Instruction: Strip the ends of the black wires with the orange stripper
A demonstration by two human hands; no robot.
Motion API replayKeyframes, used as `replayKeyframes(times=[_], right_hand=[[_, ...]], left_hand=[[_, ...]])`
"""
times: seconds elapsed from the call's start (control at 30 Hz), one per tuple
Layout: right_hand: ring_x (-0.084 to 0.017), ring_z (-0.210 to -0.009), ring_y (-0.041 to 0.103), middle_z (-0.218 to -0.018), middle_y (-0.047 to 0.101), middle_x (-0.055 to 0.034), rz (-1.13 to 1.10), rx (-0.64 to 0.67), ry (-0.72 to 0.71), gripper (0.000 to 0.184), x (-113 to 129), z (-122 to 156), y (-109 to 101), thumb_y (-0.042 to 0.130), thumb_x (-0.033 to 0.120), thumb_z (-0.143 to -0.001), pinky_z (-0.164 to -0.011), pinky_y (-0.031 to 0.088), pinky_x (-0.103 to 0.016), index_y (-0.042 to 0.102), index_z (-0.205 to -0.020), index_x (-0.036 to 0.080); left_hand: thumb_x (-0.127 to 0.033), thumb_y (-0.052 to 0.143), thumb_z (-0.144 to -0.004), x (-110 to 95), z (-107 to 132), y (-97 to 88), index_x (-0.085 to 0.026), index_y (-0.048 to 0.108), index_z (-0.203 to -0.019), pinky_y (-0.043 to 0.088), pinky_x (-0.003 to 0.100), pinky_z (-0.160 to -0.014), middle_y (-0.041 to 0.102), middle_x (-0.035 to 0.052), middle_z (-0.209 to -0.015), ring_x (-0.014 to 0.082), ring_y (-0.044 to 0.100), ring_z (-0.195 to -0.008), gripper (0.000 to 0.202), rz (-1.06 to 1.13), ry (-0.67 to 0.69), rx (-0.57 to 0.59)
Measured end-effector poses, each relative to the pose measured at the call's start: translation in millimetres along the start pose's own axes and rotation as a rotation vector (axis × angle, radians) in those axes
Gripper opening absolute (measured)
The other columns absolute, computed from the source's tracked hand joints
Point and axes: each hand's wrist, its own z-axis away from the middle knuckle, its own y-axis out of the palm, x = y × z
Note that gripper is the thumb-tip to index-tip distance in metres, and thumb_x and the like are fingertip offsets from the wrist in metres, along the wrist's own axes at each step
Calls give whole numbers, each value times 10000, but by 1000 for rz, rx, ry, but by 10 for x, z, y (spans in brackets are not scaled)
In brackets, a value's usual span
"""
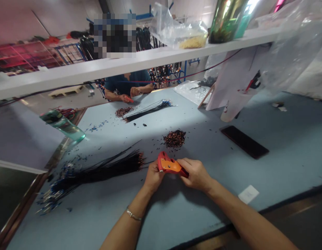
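Gripped by its handles in my right hand (197,174) is a red and orange wire stripper (169,165), its head pointing left. My left hand (153,177) is closed right beside the tool's head. A thin black wire (148,163) runs out of the left fingers toward the bundle; its end at the jaws is hidden. The bundle of black wires (106,170) lies left of my hands, with bare copper tips facing me and blue-and-silver ends at the far left. Just beyond the stripper is a heap of small black stripped insulation bits (175,139).
Across the blue table (202,215), a person's hands (129,97) work by a second wire bundle (147,111). A phone (244,141), a white cup (235,104) and a white label (248,194) lie or stand right. A green bottle (69,130) stands left; a white shelf (150,57) crosses above.
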Motion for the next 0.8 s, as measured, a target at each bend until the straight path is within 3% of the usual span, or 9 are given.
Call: replayKeyframes(times=[0.33,0.5,0.6,0.7,0.8], right_hand=[[-183,-617,594,-751,673,-77,-34,39,29,252,-9,-7,-20,482,133,-665,-576,430,-264,600,-888,154],[-196,-635,609,-763,679,-85,-56,6,84,245,-28,-18,19,492,143,-675,-592,441,-274,600,-895,154],[-204,-719,628,-845,683,-91,-81,-47,130,294,-18,-52,-19,504,164,-702,-657,466,-283,585,-984,149],[-181,-717,612,-856,671,-57,-216,-101,253,288,17,-79,-130,527,202,-741,-675,468,-275,576,-1022,165],[-173,-687,595,-783,646,-29,-591,-55,449,216,39,-79,-239,579,264,-747,-668,470,-287,595,-940,168]], left_hand=[[-550,688,-653,17,-23,-8,-126,703,-686,498,275,-659,695,76,-680,185,616,-651,425,6,26,37],[-534,673,-680,122,-34,-23,-121,667,-656,427,226,-580,630,32,-628,133,522,-579,414,35,3,57],[-499,595,-766,177,-25,-33,-129,619,-667,323,194,-500,513,-11,-554,91,404,-516,384,46,-66,28],[-418,547,-809,184,-13,-40,-138,565,-690,239,191,-470,428,-36,-560,72,309,-497,304,78,-120,8],[-394,552,-806,157,-8,-38,-147,519,-693,213,190,-471,370,-50,-575,67,274,-505,274,107,-120,2]])
